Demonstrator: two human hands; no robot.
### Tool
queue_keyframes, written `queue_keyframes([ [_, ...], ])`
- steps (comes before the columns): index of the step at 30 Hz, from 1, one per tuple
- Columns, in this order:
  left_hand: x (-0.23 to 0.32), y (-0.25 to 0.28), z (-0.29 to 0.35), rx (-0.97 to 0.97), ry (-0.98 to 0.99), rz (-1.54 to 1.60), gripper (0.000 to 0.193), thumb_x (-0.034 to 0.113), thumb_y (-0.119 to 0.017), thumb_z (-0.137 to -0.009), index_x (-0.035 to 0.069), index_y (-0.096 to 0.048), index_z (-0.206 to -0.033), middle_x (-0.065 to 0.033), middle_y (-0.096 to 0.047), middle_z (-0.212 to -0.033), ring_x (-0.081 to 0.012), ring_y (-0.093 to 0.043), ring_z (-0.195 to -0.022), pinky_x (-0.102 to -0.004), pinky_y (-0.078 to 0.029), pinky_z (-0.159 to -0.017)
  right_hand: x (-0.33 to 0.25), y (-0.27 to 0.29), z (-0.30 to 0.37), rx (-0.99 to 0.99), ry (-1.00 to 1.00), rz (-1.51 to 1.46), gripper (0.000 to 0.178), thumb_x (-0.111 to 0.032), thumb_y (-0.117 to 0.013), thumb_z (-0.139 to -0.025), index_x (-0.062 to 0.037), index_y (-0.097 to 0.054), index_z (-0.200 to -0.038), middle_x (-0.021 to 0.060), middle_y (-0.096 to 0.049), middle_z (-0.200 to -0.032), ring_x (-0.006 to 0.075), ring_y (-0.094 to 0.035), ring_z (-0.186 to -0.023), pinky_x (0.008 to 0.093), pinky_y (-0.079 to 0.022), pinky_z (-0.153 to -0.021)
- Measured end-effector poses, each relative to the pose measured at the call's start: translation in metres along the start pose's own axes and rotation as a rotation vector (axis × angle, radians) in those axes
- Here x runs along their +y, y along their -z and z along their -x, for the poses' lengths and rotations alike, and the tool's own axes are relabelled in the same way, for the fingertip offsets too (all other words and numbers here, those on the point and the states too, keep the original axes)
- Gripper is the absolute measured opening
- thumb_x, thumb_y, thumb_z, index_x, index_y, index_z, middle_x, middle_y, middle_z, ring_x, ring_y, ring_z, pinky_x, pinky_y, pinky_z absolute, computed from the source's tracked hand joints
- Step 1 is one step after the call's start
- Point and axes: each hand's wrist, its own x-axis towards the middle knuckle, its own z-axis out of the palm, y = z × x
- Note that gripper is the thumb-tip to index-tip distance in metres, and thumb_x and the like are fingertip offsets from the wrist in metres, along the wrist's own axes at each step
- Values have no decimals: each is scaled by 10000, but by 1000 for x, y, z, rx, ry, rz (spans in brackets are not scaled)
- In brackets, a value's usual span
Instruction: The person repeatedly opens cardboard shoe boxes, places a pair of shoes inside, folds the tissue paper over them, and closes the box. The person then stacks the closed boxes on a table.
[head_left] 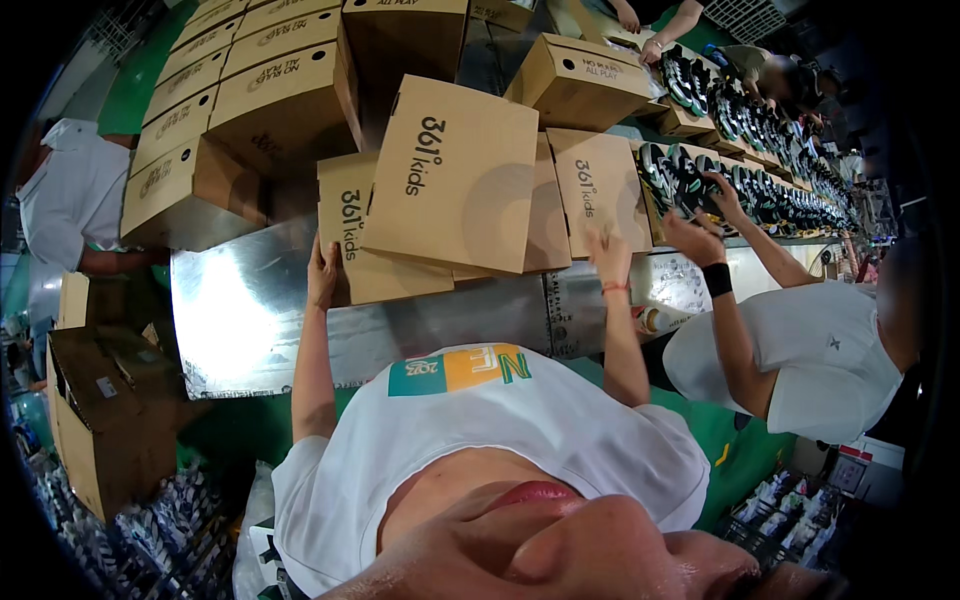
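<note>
Several brown cardboard shoe boxes lie on a shiny metal table (250,310) in front of me. My left hand (322,272) grips the left side of a flat shoe box (352,245). A second lidded box (452,175) lies tilted on top of it. My right hand (610,256) is raised with fingers apart, its fingertips touching the near edge of a third box (592,185) on the right. A thin red band is on my right wrist.
Stacks of the same boxes (250,90) fill the upper left. At the right, a co-worker in a white shirt (800,350) handles dark sneakers (690,180), which stand in a long row. Open cartons (100,420) stand lower left. Another person (70,200) stands far left.
</note>
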Motion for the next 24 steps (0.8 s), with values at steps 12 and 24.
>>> queue_keyframes([
  [12,-35,-21,-19,22,-149,-123,494,261,-493,-912,58,-333,-1334,-142,-514,-1222,-201,-484,-1132,-286,-381,-929,-212,58,-275,-87,976,881,1185,-636,-734,-466,-205,-139,-1396,198,-254,-1371,414,-265,-1242,546,-264,-970],
  [24,-11,-32,-10,43,-80,-154,500,275,-487,-910,92,-316,-1343,-157,-504,-1232,-236,-476,-1152,-307,-377,-934,-241,96,-281,-267,1097,874,971,-448,-737,-473,-245,-283,-1307,232,-487,-1158,401,-505,-1023,474,-338,-933],
])
